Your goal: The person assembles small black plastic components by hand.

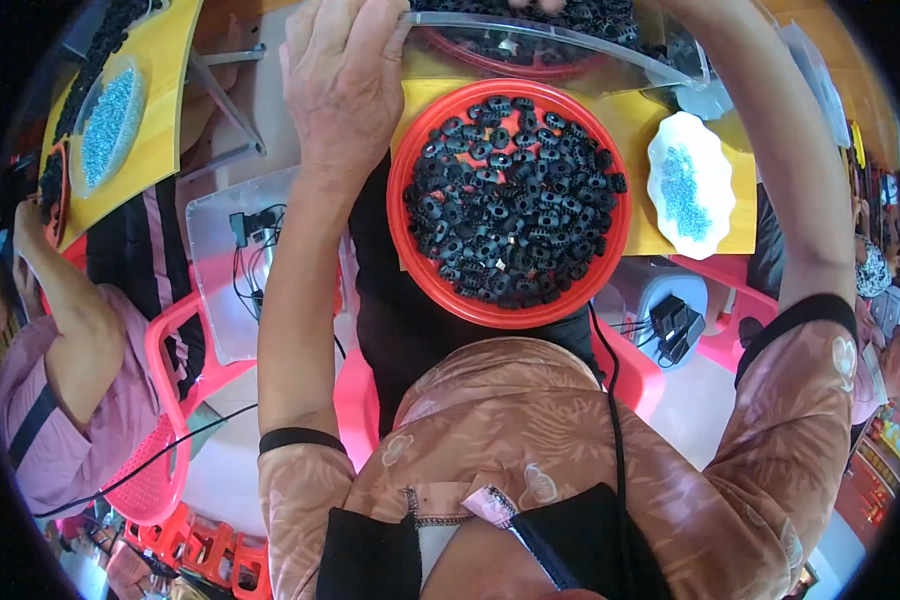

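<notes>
My left hand is closed on the near-left rim of a clear plastic tub. Many small black plastic parts show in and through the tub at the top edge. My right forearm reaches over the tub's right side and leaves the picture at the top. A few fingertips show among the black parts there; they may be my right hand's, but their grip is hidden. Nearer me, a round red tray holds a heap of black oval parts with openings in them.
On the yellow table, right of the tray, a white scalloped dish holds small clear-blue beads. At left, a person's arm is beside another yellow table with a bead dish. Pink chairs and black cables surround me.
</notes>
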The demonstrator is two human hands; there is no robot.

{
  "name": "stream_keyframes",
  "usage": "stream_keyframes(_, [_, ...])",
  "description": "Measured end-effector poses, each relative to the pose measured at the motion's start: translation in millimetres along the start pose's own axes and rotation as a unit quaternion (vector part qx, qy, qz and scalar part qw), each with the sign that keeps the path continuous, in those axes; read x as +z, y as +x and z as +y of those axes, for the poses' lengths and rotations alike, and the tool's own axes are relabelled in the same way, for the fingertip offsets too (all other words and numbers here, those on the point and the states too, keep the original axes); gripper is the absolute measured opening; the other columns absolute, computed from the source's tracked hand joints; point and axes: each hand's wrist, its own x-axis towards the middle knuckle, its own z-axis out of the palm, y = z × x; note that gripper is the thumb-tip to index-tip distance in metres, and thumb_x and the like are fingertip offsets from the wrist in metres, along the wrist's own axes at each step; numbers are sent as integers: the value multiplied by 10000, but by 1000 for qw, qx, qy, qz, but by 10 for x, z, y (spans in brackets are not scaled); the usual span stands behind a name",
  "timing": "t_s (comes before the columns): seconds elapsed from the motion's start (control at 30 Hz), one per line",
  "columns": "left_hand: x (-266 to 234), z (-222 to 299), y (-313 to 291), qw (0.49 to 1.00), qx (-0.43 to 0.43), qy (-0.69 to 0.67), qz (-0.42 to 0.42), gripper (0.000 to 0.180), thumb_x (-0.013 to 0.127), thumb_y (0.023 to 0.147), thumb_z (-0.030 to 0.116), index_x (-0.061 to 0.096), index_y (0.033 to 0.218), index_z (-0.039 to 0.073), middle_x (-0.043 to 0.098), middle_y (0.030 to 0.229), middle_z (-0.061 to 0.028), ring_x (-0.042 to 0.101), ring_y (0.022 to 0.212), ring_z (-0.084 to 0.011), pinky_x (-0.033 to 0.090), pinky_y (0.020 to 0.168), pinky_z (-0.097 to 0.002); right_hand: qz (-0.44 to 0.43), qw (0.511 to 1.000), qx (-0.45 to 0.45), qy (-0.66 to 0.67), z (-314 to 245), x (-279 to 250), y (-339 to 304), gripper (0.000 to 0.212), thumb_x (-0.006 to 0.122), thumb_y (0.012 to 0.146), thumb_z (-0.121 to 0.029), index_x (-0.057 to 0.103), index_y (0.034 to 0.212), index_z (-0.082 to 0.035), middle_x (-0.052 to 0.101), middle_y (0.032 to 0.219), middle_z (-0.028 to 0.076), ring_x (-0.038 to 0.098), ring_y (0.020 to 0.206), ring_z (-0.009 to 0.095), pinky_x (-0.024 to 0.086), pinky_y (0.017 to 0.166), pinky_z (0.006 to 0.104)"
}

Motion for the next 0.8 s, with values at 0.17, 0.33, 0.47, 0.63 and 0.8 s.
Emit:
stream_keyframes(0.17, [27, -60, -40, 1000, 11, 6, 1, 107, 625, 822, 101, 610, 925, 77, 546, 833, -81, 521, 849, -273, 400, 787, -366, -79, 989, -46, -115, 742, 352, 1149, 223, 605, 798, -104, 681, 986, -11, 688, 838, 131, 652, 722, 199, 527, 659, 322])
stream_keyframes(0.33, [-9, -71, -49, 1000, 13, 16, -6, 95, 626, 823, 104, 608, 912, 77, 552, 837, -81, 523, 848, -276, 399, 786, -368, -43, 936, -219, -271, 724, 751, 1300, 267, 619, 765, -274, 685, 926, -72, 673, 859, 177, 640, 835, 345, 506, 744, 411])
stream_keyframes(0.47, [-2, -69, -73, 1000, -7, 15, -8, 98, 624, 818, 96, 601, 912, 82, 546, 855, -87, 517, 861, -286, 395, 788, -369, -73, 931, -227, -275, 488, 936, 998, 353, 544, 828, -285, 638, 946, 35, 649, 938, 251, 618, 894, 378, 479, 776, 428])
stream_keyframes(0.63, [29, -86, -100, 999, -17, 27, -9, 129, 614, 805, 138, 567, 925, 130, 514, 879, -44, 512, 915, -272, 398, 740, -377, -239, 956, -155, -68, 495, 718, 1065, 399, 531, 850, -296, 632, 994, 61, 652, 1004, 193, 596, 929, 268, 454, 809, 389])
stream_keyframes(0.8, [24, -58, -92, 999, -25, 28, -9, 147, 615, 801, 131, 567, 940, 126, 519, 892, -46, 515, 932, -272, 400, 751, -378, -310, 949, 17, 52, 433, 657, 1110, 350, 550, 876, -341, 623, 861, 1, 632, 826, 110, 597, 654, 170, 473, 504, 290])
